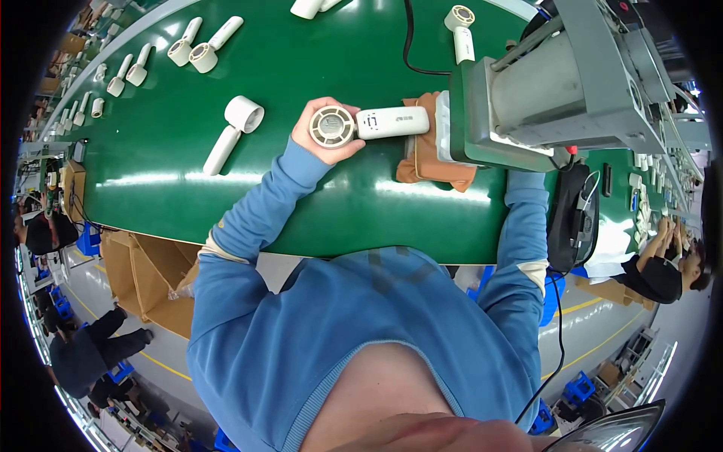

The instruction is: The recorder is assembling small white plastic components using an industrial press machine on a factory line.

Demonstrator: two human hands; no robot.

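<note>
My left hand (304, 129) is closed around the round head of a white handheld fan (395, 123). The fan lies across my front, its grille upward and its handle pointing right. The handle's far end rests at a brown fixture (438, 170) under a bench press machine (520, 98). A pale block (445, 124) on the machine stands close to the handle's end. My right forearm (526, 188) reaches in beneath the machine, which hides my right hand. Left of my left hand, another white handheld fan (243, 114) lies on the green table (301, 218).
Several white fans (203, 56) lie at the far left, and one fan (463, 34) lies behind the machine. A black cable (409, 45) crosses the far table. A black case (572, 218) sits right of my forearm. Cardboard boxes (151, 279) stand below the left edge. People work at both sides.
</note>
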